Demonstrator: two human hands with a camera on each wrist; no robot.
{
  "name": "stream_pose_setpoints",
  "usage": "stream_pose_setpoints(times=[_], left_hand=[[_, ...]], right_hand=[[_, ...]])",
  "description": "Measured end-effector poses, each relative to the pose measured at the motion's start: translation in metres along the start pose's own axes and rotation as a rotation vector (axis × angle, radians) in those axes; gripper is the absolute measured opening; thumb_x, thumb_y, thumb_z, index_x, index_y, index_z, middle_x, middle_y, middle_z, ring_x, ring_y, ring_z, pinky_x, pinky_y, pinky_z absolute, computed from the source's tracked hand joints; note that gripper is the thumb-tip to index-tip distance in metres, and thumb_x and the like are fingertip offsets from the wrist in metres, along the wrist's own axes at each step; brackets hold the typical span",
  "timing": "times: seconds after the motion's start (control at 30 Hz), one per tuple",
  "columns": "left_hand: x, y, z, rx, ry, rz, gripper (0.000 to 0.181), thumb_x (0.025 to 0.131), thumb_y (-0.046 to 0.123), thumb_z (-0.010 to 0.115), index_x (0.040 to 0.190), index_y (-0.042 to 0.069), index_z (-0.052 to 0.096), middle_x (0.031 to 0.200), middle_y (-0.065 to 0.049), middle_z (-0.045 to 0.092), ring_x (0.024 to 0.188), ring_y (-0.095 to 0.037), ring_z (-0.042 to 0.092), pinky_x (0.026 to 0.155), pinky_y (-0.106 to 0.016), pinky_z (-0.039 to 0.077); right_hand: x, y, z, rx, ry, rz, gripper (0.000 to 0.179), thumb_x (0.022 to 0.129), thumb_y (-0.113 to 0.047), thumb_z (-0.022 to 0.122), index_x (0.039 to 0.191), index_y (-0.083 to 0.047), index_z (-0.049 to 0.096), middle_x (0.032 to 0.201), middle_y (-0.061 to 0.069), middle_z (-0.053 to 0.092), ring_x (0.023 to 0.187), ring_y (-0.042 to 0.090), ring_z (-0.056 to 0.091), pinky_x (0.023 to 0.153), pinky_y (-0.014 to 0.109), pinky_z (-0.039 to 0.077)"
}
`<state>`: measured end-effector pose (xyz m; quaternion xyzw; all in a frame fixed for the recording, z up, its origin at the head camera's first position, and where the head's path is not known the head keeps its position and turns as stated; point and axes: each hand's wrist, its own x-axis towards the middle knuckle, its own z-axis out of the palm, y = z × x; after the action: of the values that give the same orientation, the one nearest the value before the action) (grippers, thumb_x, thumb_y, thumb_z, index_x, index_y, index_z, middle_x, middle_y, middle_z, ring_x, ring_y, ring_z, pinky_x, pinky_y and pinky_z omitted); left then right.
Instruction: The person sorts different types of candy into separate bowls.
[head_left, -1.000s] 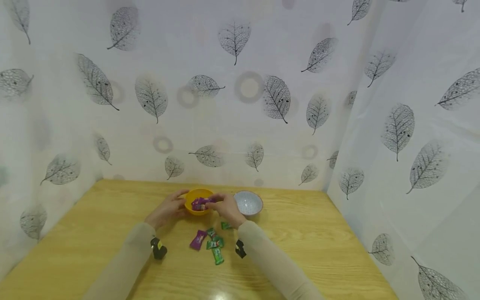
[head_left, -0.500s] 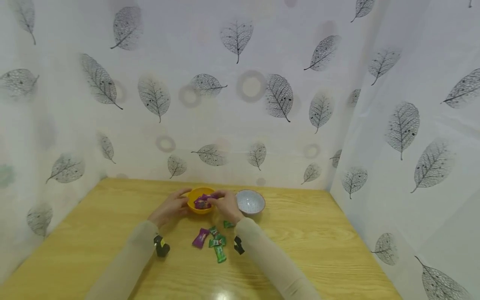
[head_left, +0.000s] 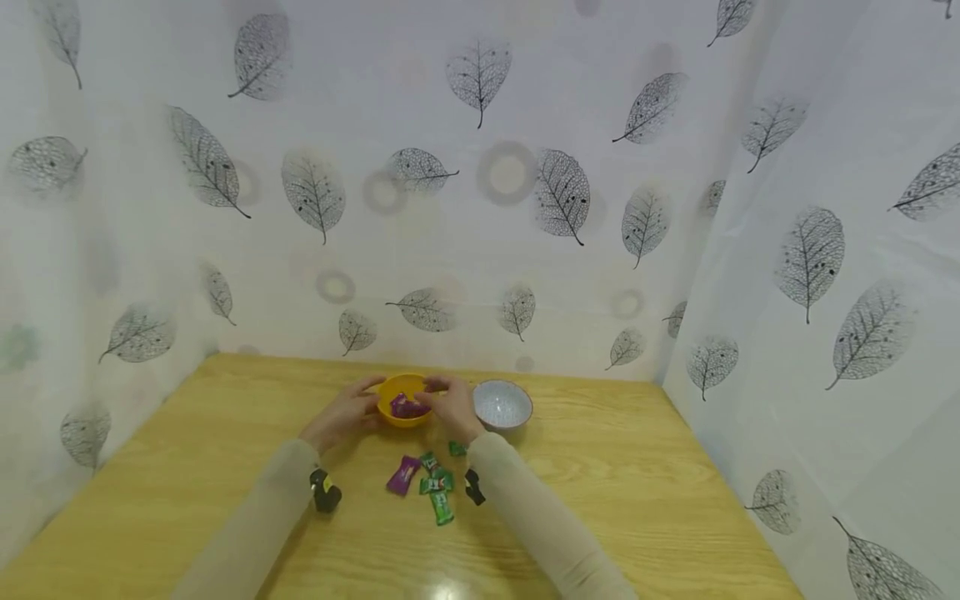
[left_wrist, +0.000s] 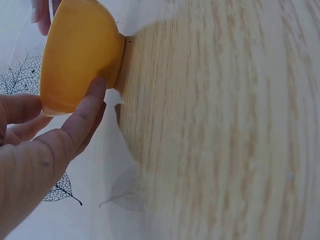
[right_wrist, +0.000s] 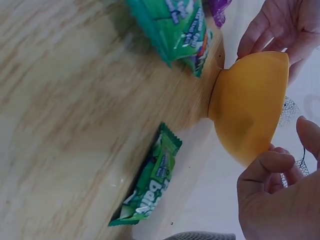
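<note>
A yellow-orange bowl (head_left: 392,417) stands on the wooden table with purple-wrapped candies (head_left: 405,407) inside. My left hand (head_left: 342,418) holds the bowl's left side; in the left wrist view one fingertip (left_wrist: 99,86) lies against the lower wall and another finger reaches the rim. Over the bowl's right rim is my right hand (head_left: 454,410). In the right wrist view its thumb and fingers (right_wrist: 272,162) stand apart beside the rim, with no candy showing between them. Below the bowl lie a purple candy (head_left: 403,476) and several green-wrapped candies (head_left: 441,508).
A pale grey bowl (head_left: 502,405) stands right of the orange one, partly behind my right hand. A single green candy (right_wrist: 150,182) lies near my right wrist. A white leaf-print curtain (head_left: 480,250) borders the table (head_left: 600,483) at the back and right.
My right hand has let go of a purple candy, which now lies in the orange bowl with the others; its fingers have spread. The left hand stays at the bowl.
</note>
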<state>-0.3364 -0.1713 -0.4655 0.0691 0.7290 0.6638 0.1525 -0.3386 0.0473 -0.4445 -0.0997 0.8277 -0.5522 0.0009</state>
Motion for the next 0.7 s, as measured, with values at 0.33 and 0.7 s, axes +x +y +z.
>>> stream_pose_setpoints(times=[0.33, 0.7], left_hand=[[-0.002, 0.002, 0.0, -0.008, -0.011, 0.003, 0.051, 0.106, 0.007, 0.028, 0.156, 0.003, 0.016, 0.158, -0.03, 0.015, 0.136, -0.047, 0.039, 0.105, -0.046, 0.048], [-0.001, 0.0, 0.0, -0.008, -0.021, 0.005, 0.051, 0.107, 0.009, 0.028, 0.156, 0.004, 0.016, 0.159, -0.029, 0.013, 0.138, -0.047, 0.036, 0.108, -0.049, 0.044]], right_hand=[[-0.003, 0.005, -0.006, -0.014, -0.032, -0.021, 0.028, 0.09, -0.021, 0.07, 0.111, -0.002, 0.071, 0.108, 0.009, 0.072, 0.108, 0.024, 0.063, 0.092, 0.037, 0.054], [-0.014, 0.006, -0.012, -0.025, -0.122, -0.052, 0.026, 0.093, -0.018, 0.068, 0.112, -0.002, 0.071, 0.11, 0.008, 0.073, 0.099, 0.019, 0.066, 0.089, 0.033, 0.057]])
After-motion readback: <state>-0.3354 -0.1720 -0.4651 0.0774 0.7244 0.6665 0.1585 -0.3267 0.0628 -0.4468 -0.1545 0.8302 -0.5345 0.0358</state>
